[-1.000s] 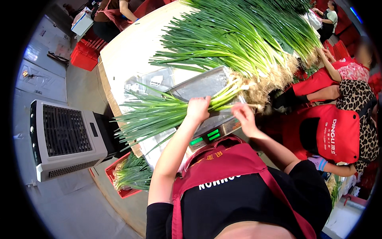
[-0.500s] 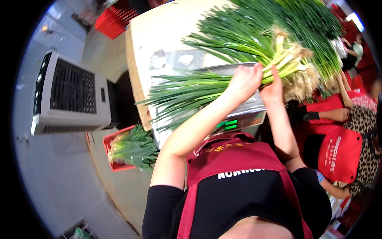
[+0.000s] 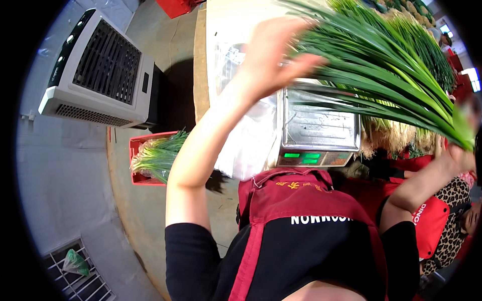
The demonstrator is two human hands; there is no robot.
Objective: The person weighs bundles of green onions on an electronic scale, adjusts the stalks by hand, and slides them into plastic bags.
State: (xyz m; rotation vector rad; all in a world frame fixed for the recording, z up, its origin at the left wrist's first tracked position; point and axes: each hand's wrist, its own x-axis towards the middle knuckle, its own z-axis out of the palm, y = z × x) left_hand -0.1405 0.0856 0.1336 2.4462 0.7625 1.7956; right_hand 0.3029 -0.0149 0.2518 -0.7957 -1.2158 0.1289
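Right hand (image 3: 458,157): clasped round the pale stem ends of a long green-leaved onion bunch (image 3: 396,83), far right.
Left hand (image 3: 273,57): blurred, thumb and fingers parted at the leaf tips; contact unclear.
Long axis: slanting between the hands, over the silver steel-topped scale (image 3: 321,123).
Edge: pale wooden tabletop (image 3: 233,20) ends leftward.

The hands (image 3: 271,57) have parted, the green onion bunch (image 3: 401,88) swung rightward.

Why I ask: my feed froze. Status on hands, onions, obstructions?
Right hand grips green onions by stalk end. Left hand open near leaves, blurred. In view, leaves overlap scale tray's far edge.
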